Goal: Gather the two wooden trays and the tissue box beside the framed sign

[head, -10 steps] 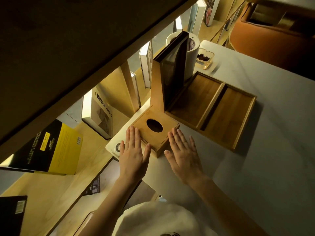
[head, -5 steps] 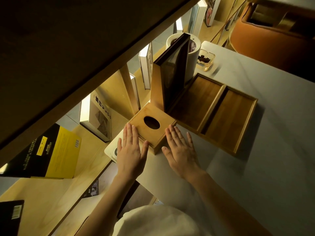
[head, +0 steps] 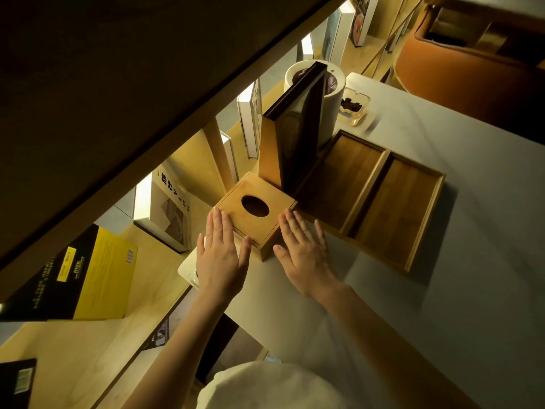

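A wooden tissue box with an oval hole in its lid stands at the table's left edge, touching the foot of the upright dark framed sign. Two wooden trays lie side by side right of the sign: the near-sign tray and the outer tray. My left hand lies flat against the box's left near side, fingers straight. My right hand lies flat against its right near side, fingertips by the tray corner. Neither hand grips anything.
A white cylinder stands behind the sign, with a glass ashtray beside it. Books lean on the wooden shelf at left, below the grey table. An orange chair stands at the far right.
The tissue box has slid a little away from me toward the sign, with both flat hands following it. The trays have not moved.
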Demonstrator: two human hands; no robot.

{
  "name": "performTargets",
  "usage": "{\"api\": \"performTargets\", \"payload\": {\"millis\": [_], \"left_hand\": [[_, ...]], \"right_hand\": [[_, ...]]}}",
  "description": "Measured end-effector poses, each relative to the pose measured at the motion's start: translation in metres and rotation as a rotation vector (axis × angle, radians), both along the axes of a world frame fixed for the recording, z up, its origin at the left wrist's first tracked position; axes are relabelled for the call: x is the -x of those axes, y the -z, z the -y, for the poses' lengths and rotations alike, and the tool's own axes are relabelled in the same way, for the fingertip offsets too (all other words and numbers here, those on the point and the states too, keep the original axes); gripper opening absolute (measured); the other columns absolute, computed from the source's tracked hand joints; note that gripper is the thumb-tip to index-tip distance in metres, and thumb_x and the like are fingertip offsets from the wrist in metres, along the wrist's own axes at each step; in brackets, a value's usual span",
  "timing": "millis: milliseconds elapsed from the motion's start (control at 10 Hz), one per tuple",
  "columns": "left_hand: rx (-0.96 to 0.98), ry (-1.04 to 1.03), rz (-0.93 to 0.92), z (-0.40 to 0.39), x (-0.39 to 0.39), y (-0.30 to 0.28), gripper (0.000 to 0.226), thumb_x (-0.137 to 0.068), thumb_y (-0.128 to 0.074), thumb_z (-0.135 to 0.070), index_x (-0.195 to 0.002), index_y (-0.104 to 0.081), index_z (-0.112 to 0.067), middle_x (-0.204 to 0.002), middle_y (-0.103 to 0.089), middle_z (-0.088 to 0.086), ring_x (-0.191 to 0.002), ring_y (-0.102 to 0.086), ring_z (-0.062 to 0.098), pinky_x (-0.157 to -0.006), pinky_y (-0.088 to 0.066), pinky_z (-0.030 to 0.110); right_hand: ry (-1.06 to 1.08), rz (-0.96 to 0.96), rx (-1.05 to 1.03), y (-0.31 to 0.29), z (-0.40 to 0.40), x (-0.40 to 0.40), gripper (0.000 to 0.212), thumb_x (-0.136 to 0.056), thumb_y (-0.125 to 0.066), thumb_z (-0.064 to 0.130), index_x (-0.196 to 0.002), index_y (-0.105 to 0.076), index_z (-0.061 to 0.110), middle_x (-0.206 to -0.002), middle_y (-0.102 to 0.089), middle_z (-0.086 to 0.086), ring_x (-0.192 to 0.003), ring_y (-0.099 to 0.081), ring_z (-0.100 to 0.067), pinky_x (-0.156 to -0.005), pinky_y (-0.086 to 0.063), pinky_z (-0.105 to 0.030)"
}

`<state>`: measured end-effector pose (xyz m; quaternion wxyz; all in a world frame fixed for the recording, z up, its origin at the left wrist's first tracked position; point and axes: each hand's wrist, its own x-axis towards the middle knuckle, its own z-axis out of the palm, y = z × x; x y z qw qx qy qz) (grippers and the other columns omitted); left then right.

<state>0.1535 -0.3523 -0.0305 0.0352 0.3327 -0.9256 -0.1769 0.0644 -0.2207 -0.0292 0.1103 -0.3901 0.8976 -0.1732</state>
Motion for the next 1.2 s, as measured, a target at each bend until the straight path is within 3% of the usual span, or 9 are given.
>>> {"api": "performTargets", "payload": {"millis": [100, 400, 700, 1000, 1100, 1200], "left_hand": [[0.006, 0.001, 0.002, 0.003, 0.003, -0.002, 0.072, -0.086, -0.014, -0.054, -0.144, 0.005, -0.015, -0.144, 0.019, -0.006, -0.134, 0.018, 0.010, -0.114, 0.004, 0.034], [0.017, -0.020, -0.003, 0.011, 0.010, -0.002, 0.072, -0.086, -0.015, -0.054, -0.144, 0.003, -0.015, -0.157, 0.004, 0.004, -0.135, 0.015, 0.010, -0.115, 0.002, 0.034], [0.021, -0.023, 0.014, 0.010, 0.011, -0.002, 0.072, -0.086, -0.014, -0.053, -0.144, 0.004, -0.014, -0.157, 0.006, 0.005, -0.135, 0.017, 0.011, -0.114, 0.003, 0.034], [0.040, 0.006, 0.094, 0.009, 0.014, -0.017, 0.069, -0.092, -0.023, -0.050, -0.144, 0.000, -0.010, -0.157, 0.002, 0.008, -0.145, 0.003, 0.022, -0.118, -0.006, 0.038], [0.062, 0.010, 0.181, 0.010, 0.019, -0.030, 0.069, -0.091, -0.030, -0.048, -0.143, -0.010, -0.007, -0.156, -0.011, 0.011, -0.145, -0.008, 0.026, -0.117, -0.015, 0.041], [0.090, 0.048, 0.153, 0.011, 0.030, -0.049, 0.047, -0.090, -0.041, -0.041, -0.120, -0.048, -0.004, -0.115, -0.058, 0.014, -0.106, -0.056, 0.025, -0.087, -0.050, 0.036]], "right_hand": [[-0.003, -0.008, -0.005, 0.001, 0.004, 0.004, 0.065, -0.085, -0.007, 0.052, -0.143, -0.003, 0.022, -0.156, -0.006, -0.001, -0.136, 0.009, -0.010, -0.112, 0.010, -0.038], [-0.013, 0.034, 0.011, 0.000, 0.014, 0.011, 0.062, -0.088, -0.016, 0.045, -0.143, -0.002, 0.020, -0.156, -0.003, -0.001, -0.134, 0.012, -0.009, -0.113, 0.009, -0.036], [-0.025, 0.015, 0.017, 0.004, 0.014, 0.013, 0.067, -0.083, -0.006, 0.052, -0.143, -0.004, 0.021, -0.156, -0.006, -0.001, -0.134, 0.011, -0.010, -0.112, 0.008, -0.037], [-0.028, 0.067, 0.007, -0.005, 0.011, 0.014, 0.060, -0.088, -0.016, 0.043, -0.143, -0.003, 0.022, -0.156, -0.003, 0.000, -0.143, 0.003, -0.015, -0.114, 0.005, -0.033], [0.002, 0.213, 0.118, -0.014, 0.013, 0.015, 0.052, -0.094, -0.027, 0.035, -0.142, -0.014, 0.022, -0.156, -0.012, 0.000, -0.144, -0.004, -0.015, -0.116, -0.004, -0.034], [0.223, 0.449, 0.391, -0.031, 0.005, 0.022, 0.042, -0.095, -0.037, 0.025, -0.137, -0.034, 0.018, -0.148, -0.035, -0.006, -0.136, -0.030, -0.018, -0.107, -0.030, -0.028]]}}
